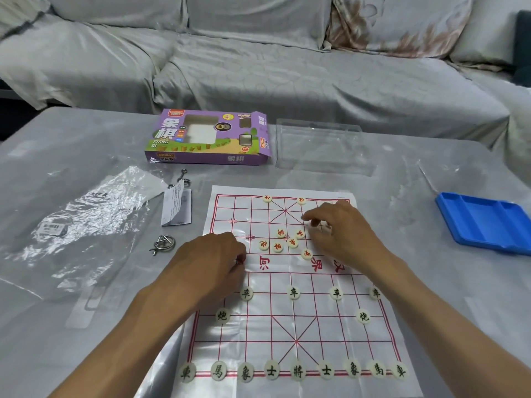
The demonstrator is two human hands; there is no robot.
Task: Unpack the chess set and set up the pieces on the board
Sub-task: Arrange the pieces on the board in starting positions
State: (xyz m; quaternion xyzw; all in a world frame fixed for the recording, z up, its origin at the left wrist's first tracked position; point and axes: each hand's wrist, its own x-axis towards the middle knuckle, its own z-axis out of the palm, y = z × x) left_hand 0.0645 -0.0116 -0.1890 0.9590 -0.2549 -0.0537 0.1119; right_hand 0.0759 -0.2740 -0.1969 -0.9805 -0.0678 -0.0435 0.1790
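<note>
My left hand [214,258] w/ fingers curled, pinching a red-marked piece [240,261] at the board's [301,311] left edge. My right hand [342,228] fingertips bunched on the grid; can't tell if holding anything. Loose red pieces [287,241] lie btwn both hands' fingertips.

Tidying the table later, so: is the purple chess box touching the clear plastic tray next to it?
Apart. The head view shows a strip of bare table between the purple box and the clear plastic tray on its right.
</note>
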